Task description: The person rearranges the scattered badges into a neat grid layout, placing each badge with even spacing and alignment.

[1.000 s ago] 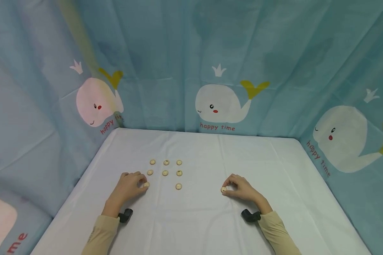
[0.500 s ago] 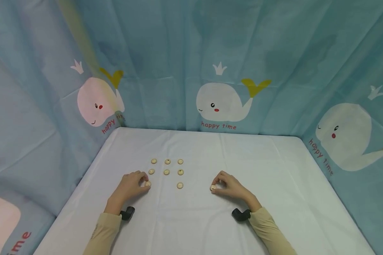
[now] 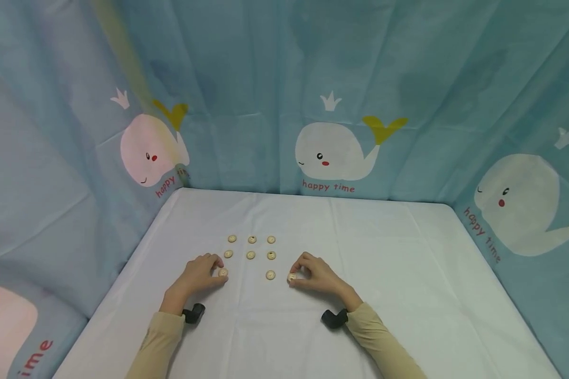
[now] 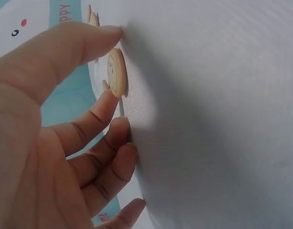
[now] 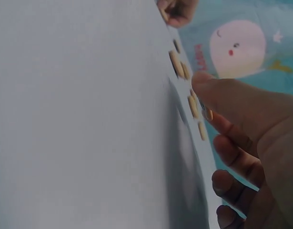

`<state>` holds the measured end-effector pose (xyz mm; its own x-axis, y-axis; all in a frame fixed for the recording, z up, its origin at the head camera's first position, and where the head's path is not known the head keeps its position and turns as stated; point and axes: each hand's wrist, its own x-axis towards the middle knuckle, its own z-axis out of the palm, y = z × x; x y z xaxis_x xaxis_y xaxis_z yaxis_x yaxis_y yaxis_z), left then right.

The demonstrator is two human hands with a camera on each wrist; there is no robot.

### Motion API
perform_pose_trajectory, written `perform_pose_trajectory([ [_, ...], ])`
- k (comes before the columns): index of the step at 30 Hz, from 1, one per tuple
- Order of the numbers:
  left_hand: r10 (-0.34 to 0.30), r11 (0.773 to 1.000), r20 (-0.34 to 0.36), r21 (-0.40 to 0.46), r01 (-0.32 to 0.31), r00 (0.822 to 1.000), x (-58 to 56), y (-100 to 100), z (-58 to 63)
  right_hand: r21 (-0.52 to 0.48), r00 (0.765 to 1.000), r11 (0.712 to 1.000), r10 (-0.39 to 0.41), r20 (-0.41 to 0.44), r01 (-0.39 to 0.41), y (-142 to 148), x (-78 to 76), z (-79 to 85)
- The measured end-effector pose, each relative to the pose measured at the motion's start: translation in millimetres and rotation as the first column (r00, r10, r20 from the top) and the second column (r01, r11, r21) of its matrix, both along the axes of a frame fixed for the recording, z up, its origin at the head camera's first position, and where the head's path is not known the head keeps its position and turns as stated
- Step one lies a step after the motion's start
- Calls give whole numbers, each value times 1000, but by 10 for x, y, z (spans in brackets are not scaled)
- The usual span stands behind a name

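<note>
Several small, pale wooden discs lie on the white tablecloth, roughly in rows. My left hand (image 3: 200,275) is at the near left of the group, its thumb and index finger curled round one wooden disc (image 3: 223,272). In the left wrist view this disc (image 4: 117,73) shows dark marks on its face; the index fingertip meets its edge, and a small gap shows at the thumb. My right hand (image 3: 319,275) pinches another wooden disc (image 3: 291,277) between thumb and index finger, just right of a loose disc (image 3: 271,275). In the right wrist view the thumb partly hides the pinched disc (image 5: 208,114).
Farther back lie more discs, such as the far-left disc (image 3: 232,238) and the far-right disc (image 3: 271,239). The white tablecloth (image 3: 389,263) stretches right of the hands. Blue curtains (image 3: 246,105) printed with whales stand behind and beside the table.
My right hand has moved left across the cloth with its disc, towards the group. My left hand stays at its disc. The head view has shifted slightly.
</note>
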<state>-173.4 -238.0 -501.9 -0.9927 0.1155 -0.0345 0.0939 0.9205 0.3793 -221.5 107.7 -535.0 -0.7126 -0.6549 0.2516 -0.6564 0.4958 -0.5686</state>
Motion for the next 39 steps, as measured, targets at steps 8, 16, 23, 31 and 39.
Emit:
perform_pose_trajectory([
  [8, 10, 1000, 15, 5, -10, 1000, 4, 4, 7, -6, 997, 1000, 12, -70, -12, -303, -10, 26],
  [16, 23, 1000, 12, 1, -23, 1000, -5, 1, -30, 0, 996, 1000, 18, -91, -18, -543, 3, 44],
  [23, 24, 1000, -6, 1, -24, 1000, 0, 2, -32, 77, 996, 997, 7, -90, 0, -776, 1, 90],
  [31, 38, 999, -4, 14, -38, 999, 8, 0, -35, 139, 992, 990, 0, -127, 18, -983, -16, 152],
  [39, 30, 999, -7, 19, -30, 1000, 28, 9, -16, 197, 991, 980, 1, -130, 25, -1083, -21, 163],
])
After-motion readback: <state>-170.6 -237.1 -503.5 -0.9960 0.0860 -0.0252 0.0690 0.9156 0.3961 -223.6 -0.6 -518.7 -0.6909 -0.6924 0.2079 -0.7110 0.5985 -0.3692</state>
